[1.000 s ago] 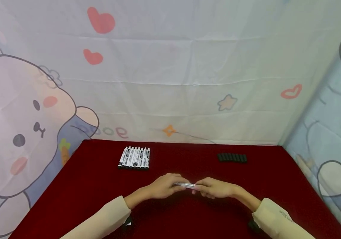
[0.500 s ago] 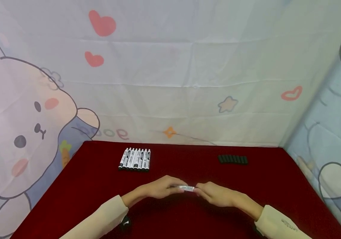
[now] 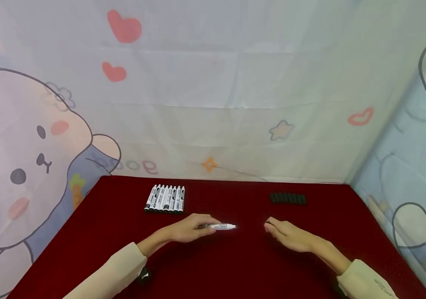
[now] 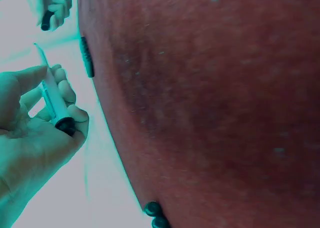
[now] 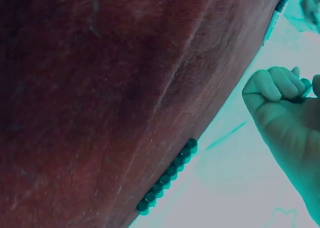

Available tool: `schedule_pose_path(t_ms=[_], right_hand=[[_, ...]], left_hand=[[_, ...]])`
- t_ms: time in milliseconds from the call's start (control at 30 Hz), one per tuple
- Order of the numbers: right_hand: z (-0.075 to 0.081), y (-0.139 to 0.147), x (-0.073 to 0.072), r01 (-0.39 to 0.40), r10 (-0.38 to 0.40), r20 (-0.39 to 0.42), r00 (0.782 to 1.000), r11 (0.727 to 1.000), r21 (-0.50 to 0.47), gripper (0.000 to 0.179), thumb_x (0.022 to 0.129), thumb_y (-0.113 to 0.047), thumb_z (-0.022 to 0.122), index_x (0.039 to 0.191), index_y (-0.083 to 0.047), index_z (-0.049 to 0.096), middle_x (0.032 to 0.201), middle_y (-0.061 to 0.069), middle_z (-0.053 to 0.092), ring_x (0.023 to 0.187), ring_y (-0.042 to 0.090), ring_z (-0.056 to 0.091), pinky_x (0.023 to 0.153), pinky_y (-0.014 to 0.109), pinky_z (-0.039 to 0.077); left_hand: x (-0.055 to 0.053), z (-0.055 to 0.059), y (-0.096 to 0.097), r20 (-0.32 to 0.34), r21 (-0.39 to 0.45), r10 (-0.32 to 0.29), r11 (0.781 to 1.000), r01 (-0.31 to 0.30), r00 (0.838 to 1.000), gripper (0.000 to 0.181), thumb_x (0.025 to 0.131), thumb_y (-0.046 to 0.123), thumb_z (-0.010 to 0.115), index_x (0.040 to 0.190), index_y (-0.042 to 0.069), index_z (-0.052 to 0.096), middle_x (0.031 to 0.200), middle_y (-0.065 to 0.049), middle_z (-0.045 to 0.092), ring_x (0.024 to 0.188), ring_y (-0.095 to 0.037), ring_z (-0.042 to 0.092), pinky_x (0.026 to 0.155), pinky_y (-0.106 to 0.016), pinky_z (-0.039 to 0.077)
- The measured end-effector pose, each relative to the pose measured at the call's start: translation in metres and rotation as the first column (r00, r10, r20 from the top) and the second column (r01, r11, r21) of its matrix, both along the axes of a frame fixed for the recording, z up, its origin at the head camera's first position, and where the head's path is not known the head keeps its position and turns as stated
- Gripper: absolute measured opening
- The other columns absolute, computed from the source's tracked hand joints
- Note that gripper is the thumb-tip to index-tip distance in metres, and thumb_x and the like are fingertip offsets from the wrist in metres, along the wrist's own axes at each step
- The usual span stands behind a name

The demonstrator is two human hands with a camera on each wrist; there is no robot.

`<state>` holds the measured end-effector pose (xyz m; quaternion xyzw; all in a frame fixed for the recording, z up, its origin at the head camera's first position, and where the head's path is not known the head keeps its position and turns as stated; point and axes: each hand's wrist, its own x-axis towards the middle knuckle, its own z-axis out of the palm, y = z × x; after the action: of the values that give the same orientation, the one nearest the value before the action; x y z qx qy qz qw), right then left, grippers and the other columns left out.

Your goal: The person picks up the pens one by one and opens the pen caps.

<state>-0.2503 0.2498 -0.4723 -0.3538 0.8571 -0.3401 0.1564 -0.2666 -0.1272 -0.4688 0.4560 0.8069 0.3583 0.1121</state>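
A white marker (image 3: 223, 226) with a black end lies between the thumb and fingers of my left hand (image 3: 192, 227). Its bare tip points right, towards the other hand. My right hand (image 3: 291, 236) is a short way off to the right and pinches a black marker cap (image 4: 47, 20). Only a small dark bit of that cap shows in the head view. In the left wrist view, the marker's black end sits against the curled fingers of my left hand (image 4: 45, 118).
A row of several white markers (image 3: 165, 198) lies at the back left of the dark red tabletop (image 3: 227, 274). Several black caps (image 3: 288, 198) are lined up at the back right. A printed cloth (image 3: 198, 83) hangs behind the table.
My right hand has drawn away to the right with the cap, off the marker's tip. My left hand has shifted a little left with the marker.
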Motion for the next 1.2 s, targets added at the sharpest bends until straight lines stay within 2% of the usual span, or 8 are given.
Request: schedule_pose_path(t_ms=[67, 200, 367, 467, 667, 800, 1000, 1200], right_hand=[[-0.001, -0.002, 0.006, 0.009, -0.01, 0.031, 0.999, 1.0, 0.03, 0.03, 0.115, -0.028, 0.028, 0.116, -0.009, 0.053, 0.103, 0.002, 0.061, 0.089, 0.006, 0.054, 0.075, 0.025, 0.049], [-0.001, -0.002, 0.013, 0.001, -0.001, -0.004, 1.0, 0.998, 0.07, 0.033, 0.114, -0.025, 0.031, 0.127, -0.007, 0.055, 0.121, 0.005, 0.064, 0.106, 0.013, 0.06, 0.087, 0.029, 0.053], [-0.002, -0.002, 0.012, -0.032, 0.04, -0.07, 0.997, 0.994, 0.102, 0.04, 0.112, -0.032, 0.039, 0.134, -0.002, 0.057, 0.133, 0.01, 0.064, 0.124, 0.029, 0.062, 0.101, 0.044, 0.054], [-0.002, -0.001, 0.012, -0.048, 0.056, -0.071, 0.996, 0.993, 0.107, 0.04, 0.111, -0.033, 0.045, 0.133, -0.002, 0.059, 0.131, 0.009, 0.065, 0.123, 0.031, 0.062, 0.1, 0.046, 0.055], [-0.003, 0.002, 0.012, -0.073, 0.078, -0.048, 0.996, 0.993, 0.088, 0.035, 0.109, -0.033, 0.05, 0.129, -0.007, 0.062, 0.125, 0.003, 0.068, 0.116, 0.015, 0.065, 0.093, 0.03, 0.057], [-0.003, 0.004, 0.013, -0.082, 0.086, -0.046, 0.995, 0.993, 0.082, 0.034, 0.108, -0.034, 0.05, 0.127, -0.008, 0.063, 0.122, 0.001, 0.069, 0.113, 0.01, 0.065, 0.09, 0.028, 0.058], [-0.002, 0.007, 0.014, -0.09, 0.094, -0.044, 0.995, 0.992, 0.088, 0.033, 0.108, -0.034, 0.051, 0.126, -0.01, 0.063, 0.122, 0.001, 0.069, 0.112, 0.01, 0.065, 0.09, 0.027, 0.058], [-0.001, 0.011, 0.013, -0.071, 0.074, -0.037, 0.997, 0.994, 0.089, 0.035, 0.108, -0.034, 0.052, 0.127, -0.007, 0.063, 0.123, 0.004, 0.069, 0.11, 0.01, 0.066, 0.087, 0.025, 0.058]], left_hand=[[0.004, -0.005, 0.0, 0.02, -0.041, -0.004, 0.999, 0.005, 1.0, 0.034, 0.109, 0.017, 0.049, 0.137, 0.001, 0.062, 0.114, -0.014, 0.067, 0.092, 0.0, 0.052, 0.082, -0.02, 0.05], [0.012, -0.011, 0.001, 0.069, -0.06, 0.036, 0.998, -0.031, 0.997, 0.032, 0.107, 0.013, 0.051, 0.135, 0.001, 0.062, 0.104, -0.013, 0.064, 0.082, 0.001, 0.052, 0.072, -0.018, 0.05], [0.017, -0.01, 0.002, 0.086, -0.043, 0.103, 0.994, -0.1, 0.991, 0.028, 0.102, 0.011, 0.06, 0.128, 0.001, 0.067, 0.108, -0.015, 0.073, 0.087, -0.003, 0.064, 0.077, -0.017, 0.055], [0.018, -0.008, -0.002, 0.08, -0.039, 0.141, 0.99, -0.138, 0.987, 0.028, 0.1, 0.01, 0.064, 0.127, 0.001, 0.068, 0.106, -0.016, 0.075, 0.087, -0.009, 0.07, 0.077, -0.017, 0.057], [0.017, -0.008, -0.015, 0.057, -0.015, 0.19, 0.982, -0.189, 0.98, 0.028, 0.094, 0.011, 0.073, 0.12, 0.0, 0.071, 0.099, -0.015, 0.078, 0.082, -0.014, 0.075, 0.075, -0.018, 0.058], [0.016, -0.008, -0.023, 0.076, -0.01, 0.22, 0.975, -0.22, 0.972, 0.03, 0.092, 0.013, 0.077, 0.118, -0.001, 0.072, 0.098, -0.016, 0.078, 0.083, -0.016, 0.075, 0.074, -0.018, 0.058], [0.019, -0.006, -0.033, 0.123, -0.015, 0.263, 0.965, -0.263, 0.957, 0.035, 0.092, 0.016, 0.076, 0.12, -0.004, 0.07, 0.098, -0.022, 0.076, 0.078, -0.017, 0.076, 0.061, -0.019, 0.059], [0.019, -0.007, -0.044, 0.144, -0.008, 0.291, 0.956, -0.293, 0.946, 0.037, 0.092, 0.017, 0.077, 0.121, -0.005, 0.068, 0.096, -0.019, 0.075, 0.069, -0.011, 0.072, 0.053, -0.023, 0.058]])
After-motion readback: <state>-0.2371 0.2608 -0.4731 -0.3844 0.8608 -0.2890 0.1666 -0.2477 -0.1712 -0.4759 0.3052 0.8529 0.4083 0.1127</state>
